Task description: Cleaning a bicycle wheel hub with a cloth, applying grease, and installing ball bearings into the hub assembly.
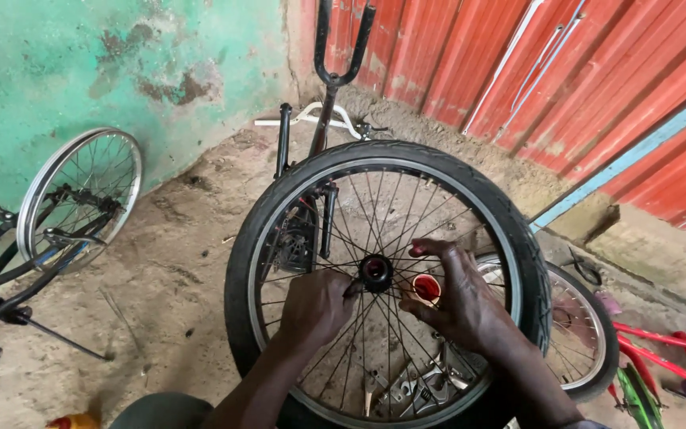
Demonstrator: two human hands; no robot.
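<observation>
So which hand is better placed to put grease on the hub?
Probably right: the right hand holds the red grease cup beside the hub, while the left hand grips the hub side.

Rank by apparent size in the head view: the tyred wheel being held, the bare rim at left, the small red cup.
1. Tyred wheel, though nearest the camera.
2. Bare rim.
3. Red cup, in the right hand.

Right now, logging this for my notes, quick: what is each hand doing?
Left hand: closed around the wheel hub, gripping it by the spokes.
Right hand: closed on a small red cup beside the hub.
</observation>
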